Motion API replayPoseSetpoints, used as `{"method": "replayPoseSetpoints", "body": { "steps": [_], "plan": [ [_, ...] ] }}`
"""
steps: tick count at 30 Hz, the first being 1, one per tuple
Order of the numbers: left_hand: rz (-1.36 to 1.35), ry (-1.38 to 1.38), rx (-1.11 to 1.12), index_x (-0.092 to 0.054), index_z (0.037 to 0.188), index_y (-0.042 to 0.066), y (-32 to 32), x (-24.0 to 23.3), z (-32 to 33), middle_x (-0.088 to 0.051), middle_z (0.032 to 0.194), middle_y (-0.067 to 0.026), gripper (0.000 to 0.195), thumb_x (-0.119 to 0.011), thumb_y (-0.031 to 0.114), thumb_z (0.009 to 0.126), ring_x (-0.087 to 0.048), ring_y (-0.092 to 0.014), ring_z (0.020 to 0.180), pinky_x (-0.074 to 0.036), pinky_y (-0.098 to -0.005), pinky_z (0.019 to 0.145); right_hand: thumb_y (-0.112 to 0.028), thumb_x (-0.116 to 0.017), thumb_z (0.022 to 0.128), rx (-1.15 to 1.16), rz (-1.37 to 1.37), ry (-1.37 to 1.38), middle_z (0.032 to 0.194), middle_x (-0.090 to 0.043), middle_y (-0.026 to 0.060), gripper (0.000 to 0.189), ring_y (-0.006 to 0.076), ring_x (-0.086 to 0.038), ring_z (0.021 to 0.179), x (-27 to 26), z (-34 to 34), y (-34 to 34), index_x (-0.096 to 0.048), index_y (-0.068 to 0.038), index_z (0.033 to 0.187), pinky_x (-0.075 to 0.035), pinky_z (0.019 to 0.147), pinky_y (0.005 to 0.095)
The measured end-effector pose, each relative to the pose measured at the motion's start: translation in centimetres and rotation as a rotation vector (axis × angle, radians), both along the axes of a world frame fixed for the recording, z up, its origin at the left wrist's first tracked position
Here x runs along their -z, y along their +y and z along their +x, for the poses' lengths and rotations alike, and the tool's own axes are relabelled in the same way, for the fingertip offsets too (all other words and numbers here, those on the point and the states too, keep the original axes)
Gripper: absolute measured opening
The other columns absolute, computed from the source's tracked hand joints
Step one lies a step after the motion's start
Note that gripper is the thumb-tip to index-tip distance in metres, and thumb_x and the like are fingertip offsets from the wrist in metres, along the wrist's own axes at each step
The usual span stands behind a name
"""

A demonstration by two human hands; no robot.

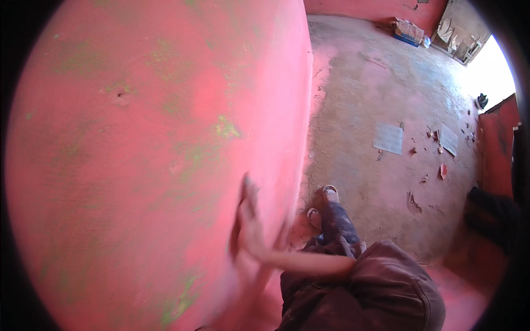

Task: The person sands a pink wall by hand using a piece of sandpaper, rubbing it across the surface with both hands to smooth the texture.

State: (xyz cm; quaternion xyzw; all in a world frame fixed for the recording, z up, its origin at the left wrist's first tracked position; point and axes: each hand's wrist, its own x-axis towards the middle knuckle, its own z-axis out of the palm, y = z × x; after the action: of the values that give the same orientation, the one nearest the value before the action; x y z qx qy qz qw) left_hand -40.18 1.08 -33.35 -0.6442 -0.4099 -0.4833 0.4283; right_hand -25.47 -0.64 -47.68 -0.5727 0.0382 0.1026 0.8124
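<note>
My right hand [249,225], blurred, reaches across my body to the pink-painted wall [145,165] on the left. Its palm side faces the wall and its fingers point towards the top of the picture. A dark narrow strip shows between the hand and the wall; whether it is a held thing or shadow, I cannot tell. Yellow-green patches show through the wall's pink paint, and a small hole [120,95] is at its upper left. My left hand is out of view; a tiny dark shape at the bottom edge is unclear.
Two grey rectangular sheets [388,137] [448,140] lie on the dusty floor [356,103] among small debris. A cardboard box [408,32] stands by the far wall, near a worn panel [459,33] and a bright opening. Dark cloth-like material [490,215] is at right. My sandalled feet [331,193] are near the wall.
</note>
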Motion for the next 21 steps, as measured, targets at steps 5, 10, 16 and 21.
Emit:
{"method": "replayPoseSetpoints", "body": {
  "steps": [5,10,16,21],
  "plan": [
    [-0.003,-0.011,0.003,-0.031,0.139,-0.011,0.0,-0.3,-0.1,-0.025,0.142,-0.0382,0.061,-0.042,0.033,0.098,-0.027,-0.051,0.132,-0.019,-0.0574,0.108,-0.031,-0.024,0.102,-0.068,-0.081,-0.156,0.155,-0.008,0.0206,0.055,0.0366,0.002,0.144,-3.7,2.5,-2.3,-0.013,-0.004,0.149,-0.002,0.116,0.0437],
    [-0.008,-0.032,-0.010,-0.031,0.139,-0.011,-0.6,-0.5,0.0,-0.025,0.142,-0.0381,0.061,-0.042,0.033,0.098,-0.027,-0.051,0.132,-0.019,-0.0573,0.109,-0.030,-0.025,0.102,0.060,-0.117,0.020,0.151,-0.011,0.0287,0.055,0.0418,-0.004,0.142,-2.9,9.3,-2.7,-0.015,-0.003,0.148,-0.004,0.116,0.0444],
    [0.008,-0.047,-0.022,-0.030,0.139,-0.011,0.2,-1.2,-0.5,-0.025,0.142,-0.0381,0.062,-0.042,0.033,0.098,-0.026,-0.051,0.132,-0.018,-0.0571,0.109,-0.027,-0.026,0.101,0.016,-0.208,-0.426,0.152,-0.008,0.0279,0.055,0.0444,-0.004,0.141,-6.0,4.4,-0.9,-0.015,0.001,0.147,-0.004,0.115,0.0472],
    [-0.006,-0.063,0.007,-0.030,0.139,-0.011,0.0,-1.1,0.3,-0.025,0.142,-0.0381,0.062,-0.043,0.034,0.098,-0.026,-0.051,0.132,-0.018,-0.0570,0.109,-0.030,-0.022,0.102,0.124,0.124,0.227,0.153,-0.007,0.0261,0.056,0.0392,-0.003,0.143,-1.0,17.1,-1.0,-0.011,0.000,0.148,-0.002,0.116,0.0443]
  ]
}}
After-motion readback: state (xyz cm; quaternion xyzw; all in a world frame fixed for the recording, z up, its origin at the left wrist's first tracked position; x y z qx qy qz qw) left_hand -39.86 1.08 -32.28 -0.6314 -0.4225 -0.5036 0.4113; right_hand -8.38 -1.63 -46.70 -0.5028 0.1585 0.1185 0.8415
